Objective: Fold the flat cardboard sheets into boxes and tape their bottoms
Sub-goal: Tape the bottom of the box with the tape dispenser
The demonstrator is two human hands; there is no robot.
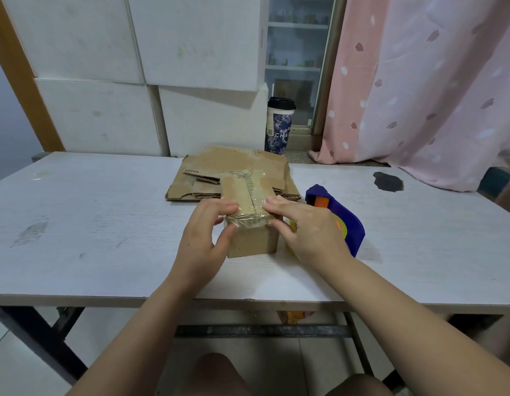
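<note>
Head view shows a small brown cardboard box (252, 241) standing on the white counter (105, 224), near its front edge, with its closed flaps facing up. A strip of clear packing tape (255, 192) runs along the seam and folds down over the near face.

The left hand (203, 238) grips the near left corner, fingers curled over the top and thumb pressing the tape end against the front. The right hand (311, 232) lies with fairly straight fingers pressed flat on the top right edge.

The tape looks crinkled where it turns over the near edge. If it is rubbed down unevenly, creases or trapped air would likely stay, and the end could lift from the front face. The flaps have nothing under them that I can see, so hard pressure from both hands might bow them inward and open the seam beneath the tape.

The counter looks smooth, so a forward push could slide the box into the stack of flat brown cardboard sheets (242, 161) just behind it and knock that stack askew.

The blue tape dispenser with an orange part and a yellow roll (348, 221) sits just beside the right hand, partly hidden by it. A careless sweep of that wrist might catch its cutting end or shove it toward the counter's right side.
</note>
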